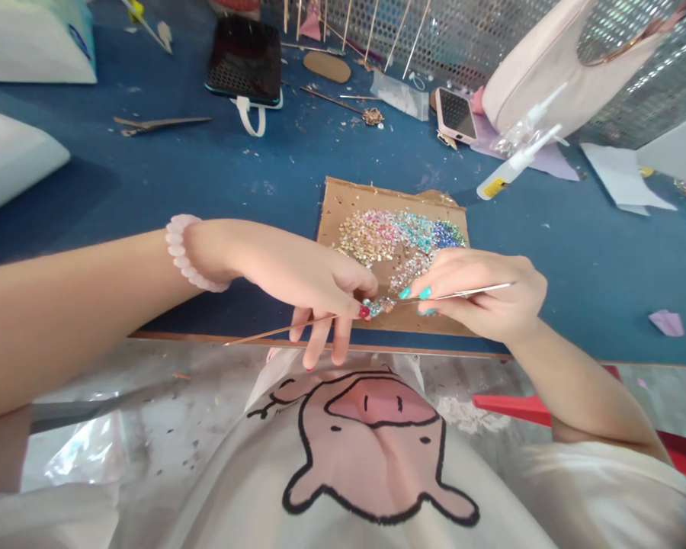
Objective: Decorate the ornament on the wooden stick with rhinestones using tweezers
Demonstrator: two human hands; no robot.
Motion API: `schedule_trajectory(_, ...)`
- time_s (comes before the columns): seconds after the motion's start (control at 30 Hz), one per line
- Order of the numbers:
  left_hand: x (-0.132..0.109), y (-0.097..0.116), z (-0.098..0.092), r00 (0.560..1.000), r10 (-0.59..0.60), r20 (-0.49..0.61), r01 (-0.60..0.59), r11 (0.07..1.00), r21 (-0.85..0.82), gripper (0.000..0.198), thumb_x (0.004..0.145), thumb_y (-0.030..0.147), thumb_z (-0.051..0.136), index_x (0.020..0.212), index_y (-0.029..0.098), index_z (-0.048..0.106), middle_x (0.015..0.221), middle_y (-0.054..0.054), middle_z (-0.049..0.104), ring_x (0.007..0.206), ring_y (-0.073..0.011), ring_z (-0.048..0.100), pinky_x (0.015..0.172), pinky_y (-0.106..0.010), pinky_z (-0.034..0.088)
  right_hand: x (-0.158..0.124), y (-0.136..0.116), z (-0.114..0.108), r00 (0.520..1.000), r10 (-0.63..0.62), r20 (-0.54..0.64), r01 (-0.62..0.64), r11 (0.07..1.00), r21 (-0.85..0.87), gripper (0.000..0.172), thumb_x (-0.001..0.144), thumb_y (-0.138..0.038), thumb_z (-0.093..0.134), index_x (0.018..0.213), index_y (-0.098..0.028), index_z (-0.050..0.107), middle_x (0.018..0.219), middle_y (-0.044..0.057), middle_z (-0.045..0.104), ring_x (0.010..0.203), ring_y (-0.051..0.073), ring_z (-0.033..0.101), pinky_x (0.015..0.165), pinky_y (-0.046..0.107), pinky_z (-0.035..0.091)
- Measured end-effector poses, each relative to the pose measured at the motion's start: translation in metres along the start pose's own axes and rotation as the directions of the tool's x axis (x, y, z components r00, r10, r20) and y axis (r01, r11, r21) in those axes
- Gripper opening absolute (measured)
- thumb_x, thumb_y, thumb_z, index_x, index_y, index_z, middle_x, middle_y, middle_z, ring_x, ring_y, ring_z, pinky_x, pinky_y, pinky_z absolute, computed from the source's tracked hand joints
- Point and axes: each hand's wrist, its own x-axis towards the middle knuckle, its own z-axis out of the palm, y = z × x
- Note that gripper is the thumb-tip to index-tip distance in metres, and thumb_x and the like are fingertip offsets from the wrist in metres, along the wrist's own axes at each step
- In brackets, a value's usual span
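Note:
My left hand (314, 286), with a bead bracelet at the wrist, pinches a thin brown stick (263, 333) close to its decorated end. That end is a small ornament (382, 306) covered in glittering blue and silvery stones, just over the near edge of a cardboard sheet (337, 200). Between the fingers and thumb of my right hand (485, 293) is a slim metal tweezers-like tool (473, 293); its tip meets the ornament or is very near it. Loose rhinestones (371, 235) in pink, gold, turquoise and blue are spread on the cardboard, partly hidden by my hands.
Behind the cardboard lie a black phone (245, 59), scissors (163, 124), another decorated stick (371, 116) and a pink-cased phone (456, 114). A white glue bottle (511, 169) lies at the right, before a pale bag (526, 69). The table's edge runs under my wrists.

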Motion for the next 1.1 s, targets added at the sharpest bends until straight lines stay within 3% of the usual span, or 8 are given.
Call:
schedule_trajectory(0.97,0.0021,-0.0038,-0.0020,0.999,0.036,0.024,-0.035,0.999,-0.041,0.027,0.091,0.019,0.043,0.118,0.021,0.042,0.102,-0.007,0.073,0.075,-0.0199,0.073,0.055,-0.021,0.052,0.0010,0.0008,0.0003,0.999,-0.038,0.022,0.038,0.999,-0.009,0.022,0.078,-0.009,0.076,0.093,-0.024,0.069,0.082,0.001,0.077,0.070,0.014,0.072,0.065,0.029,0.058)
schedule_trajectory(1.1,0.0023,-0.0046,-0.0026,0.998,0.052,0.026,-0.051,0.998,-0.039,0.025,0.093,0.020,0.042,0.118,0.021,0.042,0.099,-0.007,0.074,0.073,-0.0199,0.074,0.054,-0.021,0.052,0.0024,-0.0005,0.0002,0.999,-0.046,0.025,0.047,0.998,-0.038,0.017,0.081,-0.013,0.074,0.091,-0.026,0.069,0.081,-0.001,0.077,0.069,0.014,0.071,0.064,0.029,0.058)
